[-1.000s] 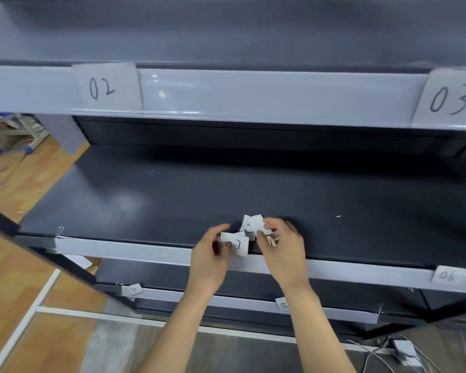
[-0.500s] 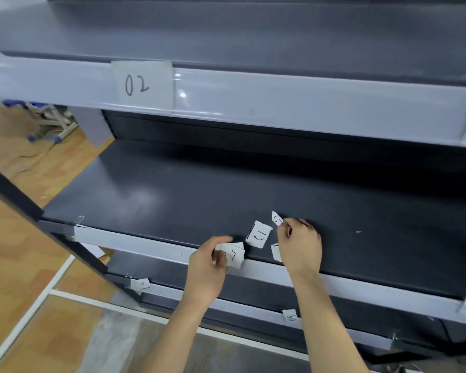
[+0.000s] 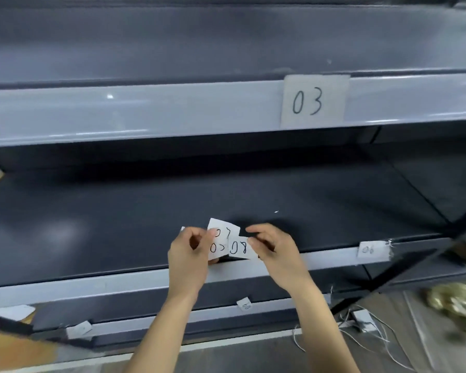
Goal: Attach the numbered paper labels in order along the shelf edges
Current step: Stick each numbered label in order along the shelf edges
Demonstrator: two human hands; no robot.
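At the far left, on the lowest shelf edge, a small blurred label (image 3: 79, 329) hangs a little tilted, and its number cannot be read. Above it runs the pale front edge of the middle shelf (image 3: 65, 288), in front of a dark grey shelf board (image 3: 92, 211). Near the middle of the view, the left hand (image 3: 189, 261) is closed on a small stack of paper labels (image 3: 219, 244), with the thumb lying over the front sheet; the writing on these sheets looks like "07", but the fingers cover part of it. Just to the right, overlapping that stack, is the label marked 08 (image 3: 240, 249), which the right hand (image 3: 275, 251) pinches at its right edge between thumb and fingertips. Both hands are over the front edge of the middle shelf. Below them, one more small label (image 3: 244, 304) sits on the lower shelf edge. Further right, the large label 03 (image 3: 314, 101) is fixed on the upper shelf edge (image 3: 145, 111), and the label 06 (image 3: 369, 249) is fixed on the middle shelf edge. At the bottom right, thin white wires (image 3: 366, 327) lie on the floor.
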